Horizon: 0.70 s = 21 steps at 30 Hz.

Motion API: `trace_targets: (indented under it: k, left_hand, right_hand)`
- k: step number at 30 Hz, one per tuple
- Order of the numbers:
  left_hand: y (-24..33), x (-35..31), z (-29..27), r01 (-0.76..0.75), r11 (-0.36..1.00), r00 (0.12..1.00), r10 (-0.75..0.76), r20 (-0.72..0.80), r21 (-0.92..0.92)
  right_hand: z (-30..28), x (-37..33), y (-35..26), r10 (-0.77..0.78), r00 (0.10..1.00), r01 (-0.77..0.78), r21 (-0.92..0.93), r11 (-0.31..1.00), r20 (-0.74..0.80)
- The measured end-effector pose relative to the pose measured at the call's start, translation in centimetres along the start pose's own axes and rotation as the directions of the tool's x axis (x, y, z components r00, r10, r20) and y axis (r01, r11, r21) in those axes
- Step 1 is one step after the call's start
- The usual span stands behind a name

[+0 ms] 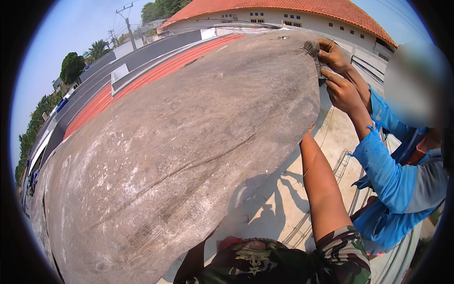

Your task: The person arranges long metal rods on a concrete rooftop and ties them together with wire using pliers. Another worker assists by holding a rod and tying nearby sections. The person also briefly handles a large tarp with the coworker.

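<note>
A large, dusty grey-brown tarp spreads in front of me, wrinkled and flecked with white. My right arm reaches up to its right edge, where only a sliver of my right hand shows; the tarp hides the other fingers. Of my left arm, just a dark part shows low down by the sheet's near edge, and its hand is covered. A co-worker in a torn blue sleeve has both hands at the tarp's bunched far right corner, where a thin string hangs down.
Below the tarp lies a pale concrete surface with metal bar frames and shadows on it. The co-worker stands close on my right. Beyond the sheet are a red metal roof, grey walls, a tiled-roof building and a utility pole.
</note>
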<state>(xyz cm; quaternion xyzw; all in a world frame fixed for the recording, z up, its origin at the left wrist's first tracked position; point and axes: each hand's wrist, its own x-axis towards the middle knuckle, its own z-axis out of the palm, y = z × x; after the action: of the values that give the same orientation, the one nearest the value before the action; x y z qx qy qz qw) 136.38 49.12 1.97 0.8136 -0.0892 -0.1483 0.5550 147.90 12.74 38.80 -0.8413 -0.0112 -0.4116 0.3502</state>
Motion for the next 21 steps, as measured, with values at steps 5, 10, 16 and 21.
trace_targets:
  k: [5, 10, 16, 21]
  left_hand:
    - [-2.7, 0.0, -3.4, 0.062, 0.997, 0.998, -0.063, 0.019, 0.054]
    - [-5.9, 0.9, -4.9, 0.039, 0.997, 0.995, -0.045, 0.089, 0.059]
    - [-9.1, -0.9, -10.9, 0.127, 0.985, 0.99, -0.134, 0.053, 0.12]
    - [-8.5, 0.7, -9.5, 0.096, 0.986, 0.984, -0.114, 0.135, 0.133]
  right_hand:
    - [2.7, 0.4, -1.6, 0.017, 0.999, -0.018, -0.032, 0.999, -0.03]
    - [-1.3, 2.9, -4.9, -0.036, 0.998, 0.026, -0.195, 0.98, -0.049]
    - [2.6, 2.9, -3.9, 0.028, 1.0, -0.029, -0.174, 0.984, -0.009]
    - [1.3, 2.4, -3.2, 0.092, 0.994, -0.101, -0.182, 0.978, -0.058]
